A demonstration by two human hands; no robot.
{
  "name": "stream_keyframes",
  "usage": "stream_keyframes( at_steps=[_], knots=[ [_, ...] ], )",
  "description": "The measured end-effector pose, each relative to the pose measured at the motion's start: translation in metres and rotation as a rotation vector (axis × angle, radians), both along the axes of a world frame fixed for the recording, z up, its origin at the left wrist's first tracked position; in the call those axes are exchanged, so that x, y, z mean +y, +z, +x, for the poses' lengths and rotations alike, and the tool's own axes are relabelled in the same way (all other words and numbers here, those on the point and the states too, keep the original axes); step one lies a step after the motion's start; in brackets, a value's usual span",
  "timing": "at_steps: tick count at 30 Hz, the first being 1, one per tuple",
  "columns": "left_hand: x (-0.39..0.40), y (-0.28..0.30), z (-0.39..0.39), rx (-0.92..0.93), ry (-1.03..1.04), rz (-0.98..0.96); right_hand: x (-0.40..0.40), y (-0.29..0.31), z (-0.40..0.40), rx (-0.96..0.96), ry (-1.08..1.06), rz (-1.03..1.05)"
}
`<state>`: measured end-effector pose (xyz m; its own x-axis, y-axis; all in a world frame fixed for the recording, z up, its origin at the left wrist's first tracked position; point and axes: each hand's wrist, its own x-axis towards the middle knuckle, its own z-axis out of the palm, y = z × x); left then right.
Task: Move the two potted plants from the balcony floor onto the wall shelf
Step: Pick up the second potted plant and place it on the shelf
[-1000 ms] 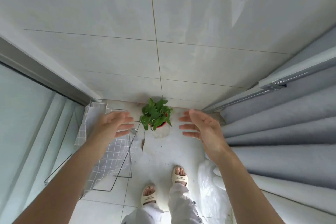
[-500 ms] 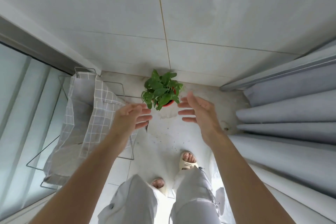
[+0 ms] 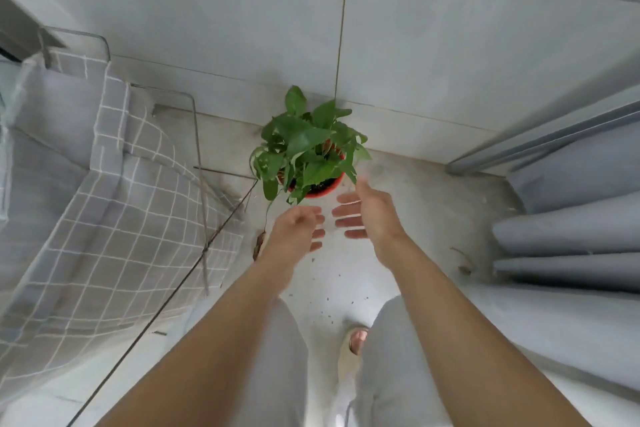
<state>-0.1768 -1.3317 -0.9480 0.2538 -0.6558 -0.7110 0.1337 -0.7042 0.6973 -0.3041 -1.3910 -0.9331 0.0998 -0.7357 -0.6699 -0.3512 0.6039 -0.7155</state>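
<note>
Head view: potted plant (image 3: 308,152) on floor by the wall, left hand (image 3: 294,229) and right hand (image 3: 369,215) spread, empty, just short of it; best cup the pot low, under the leaves.

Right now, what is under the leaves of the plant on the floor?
Under the green leaves a red pot shows at its near rim, with dark soil inside. The leaves cover the rest of the pot and the stems. Both hands are short of it.
</note>
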Motion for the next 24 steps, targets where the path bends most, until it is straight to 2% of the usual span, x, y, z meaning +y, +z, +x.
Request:
stream_keyframes(
  at_steps=[3,5,8,12,17,21,24],
  knots=[
    [-0.034,-0.039,0.000,0.058,0.142,-0.064,-0.023,-0.023,0.008,0.141,0.209,-0.059],
    [-0.045,-0.065,-0.002,0.094,0.209,-0.006,-0.037,-0.030,0.013,0.277,0.284,-0.142],
    [-0.041,-0.093,-0.004,0.193,0.202,0.085,-0.036,-0.037,0.018,0.390,0.371,-0.111],
    [-0.036,-0.100,0.006,0.192,0.175,0.065,-0.028,-0.041,0.016,0.441,0.421,-0.053],
    [-0.030,-0.118,0.012,0.126,0.122,0.075,-0.035,-0.061,0.017,0.403,0.343,0.058],
    [-0.027,-0.136,0.012,0.012,-0.040,0.028,-0.044,-0.083,0.032,0.415,0.335,0.051],
    [-0.027,-0.140,0.018,-0.010,-0.014,-0.010,-0.049,-0.093,0.042,0.387,0.313,0.054]
  ],
)
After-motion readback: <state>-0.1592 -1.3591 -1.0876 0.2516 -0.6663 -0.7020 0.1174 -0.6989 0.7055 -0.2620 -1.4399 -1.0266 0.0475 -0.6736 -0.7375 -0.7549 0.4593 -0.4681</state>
